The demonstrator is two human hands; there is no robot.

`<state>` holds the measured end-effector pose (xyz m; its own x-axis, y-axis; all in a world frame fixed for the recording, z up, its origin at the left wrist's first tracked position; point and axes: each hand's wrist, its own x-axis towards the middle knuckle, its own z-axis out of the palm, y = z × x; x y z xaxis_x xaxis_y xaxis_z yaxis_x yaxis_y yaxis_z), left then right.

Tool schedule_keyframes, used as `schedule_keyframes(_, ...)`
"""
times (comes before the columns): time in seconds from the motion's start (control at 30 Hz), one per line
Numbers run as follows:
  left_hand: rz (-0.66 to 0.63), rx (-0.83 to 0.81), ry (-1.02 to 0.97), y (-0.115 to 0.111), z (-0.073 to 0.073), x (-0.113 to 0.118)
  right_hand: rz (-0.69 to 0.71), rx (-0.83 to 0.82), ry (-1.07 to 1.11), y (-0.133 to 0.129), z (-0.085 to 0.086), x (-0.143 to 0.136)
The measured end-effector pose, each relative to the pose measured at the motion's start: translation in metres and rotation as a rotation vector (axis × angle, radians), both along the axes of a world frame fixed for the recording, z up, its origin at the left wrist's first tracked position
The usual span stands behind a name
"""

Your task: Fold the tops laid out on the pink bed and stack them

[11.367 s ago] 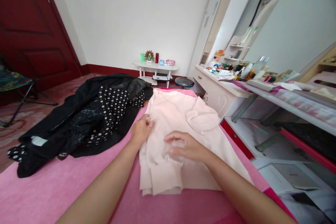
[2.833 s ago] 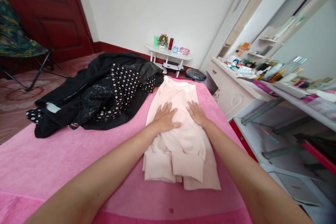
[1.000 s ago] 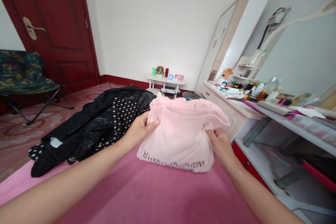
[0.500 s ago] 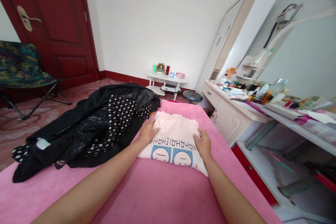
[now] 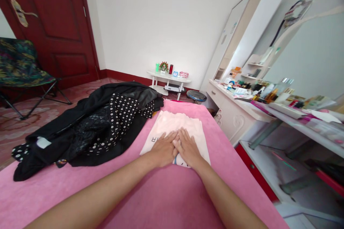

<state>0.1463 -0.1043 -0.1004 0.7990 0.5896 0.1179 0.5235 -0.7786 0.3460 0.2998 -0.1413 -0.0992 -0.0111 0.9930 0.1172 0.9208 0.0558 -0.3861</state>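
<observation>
A folded white garment [image 5: 182,118] with dark lettering and a blue print lies on the pink bed cover [image 5: 150,200]. My left hand [image 5: 165,150] rests flat on its middle, fingers stretched out. Beside it my right hand [image 5: 188,148] presses flat on the same cloth, and the two hands touch at the thumbs. Between them they hide most of the lettering and print. To the left of the garment spreads a pile of black clothes [image 5: 91,128], part of it with white dots.
On the right stands a white dressing table [image 5: 228,109] crowded with bottles. Beyond the bed are a round stool [image 5: 196,96] and a small white table [image 5: 172,77] with a red can and flowers. A patterned folding chair [image 5: 21,64] is at the far left.
Both hands have moved inward from the garment's side edges to its middle and now lie flat, close together, over the lettering and print.
</observation>
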Motion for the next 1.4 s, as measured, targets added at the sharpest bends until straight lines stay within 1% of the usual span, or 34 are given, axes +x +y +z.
schedule_keyframes(0.03,0.018,-0.004,0.024,0.009,-0.004,0.003,-0.002,-0.050,-0.039,0.006,-0.003,0.000)
schedule_keyframes(0.1,0.047,-0.006,0.049,0.027,-0.009,0.010,-0.014,-0.085,-0.100,0.020,-0.007,0.007)
schedule_keyframes(0.2,0.083,0.026,0.037,0.051,-0.012,0.018,-0.032,-0.098,-0.151,0.042,-0.007,0.021)
schedule_keyframes(0.27,0.098,0.059,0.016,0.063,-0.013,0.023,-0.034,-0.105,-0.165,0.051,-0.006,0.027)
schedule_keyframes(0.37,0.121,0.090,-0.007,0.074,-0.016,0.026,-0.017,-0.103,-0.156,0.056,-0.007,0.032)
schedule_keyframes(0.5,0.133,0.048,0.000,0.078,-0.019,0.023,0.020,-0.111,-0.087,0.052,-0.008,0.039)
schedule_keyframes(0.57,0.115,0.003,0.026,0.076,-0.019,0.015,0.055,-0.133,-0.019,0.045,-0.006,0.045)
schedule_keyframes(0.63,0.085,-0.042,0.051,0.073,-0.019,0.002,0.079,-0.149,0.056,0.033,-0.004,0.053)
schedule_keyframes(0.77,0.048,-0.084,0.050,0.056,-0.019,-0.034,0.089,-0.134,0.162,-0.003,-0.004,0.071)
schedule_keyframes(0.9,0.031,-0.058,0.009,0.032,-0.021,-0.072,0.066,-0.033,0.238,-0.053,-0.016,0.085)
schedule_keyframes(1.0,0.006,0.028,-0.025,0.017,-0.025,-0.090,-0.006,0.113,0.186,-0.089,-0.024,0.086)
schedule_keyframes(1.1,0.035,0.135,-0.068,0.008,-0.027,-0.094,-0.171,0.245,0.061,-0.112,-0.023,0.080)
schedule_keyframes(1.17,0.061,0.195,-0.104,0.003,-0.026,-0.092,-0.267,0.265,-0.005,-0.118,-0.019,0.075)
schedule_keyframes(1.2,0.065,0.222,-0.122,0.000,-0.025,-0.091,-0.287,0.256,-0.029,-0.120,-0.017,0.072)
schedule_keyframes(1.3,0.036,0.270,-0.158,-0.007,-0.019,-0.086,-0.256,0.224,-0.073,-0.120,-0.014,0.068)
schedule_keyframes(1.4,0.020,0.306,-0.156,-0.012,-0.015,-0.083,-0.220,0.252,-0.073,-0.118,-0.015,0.068)
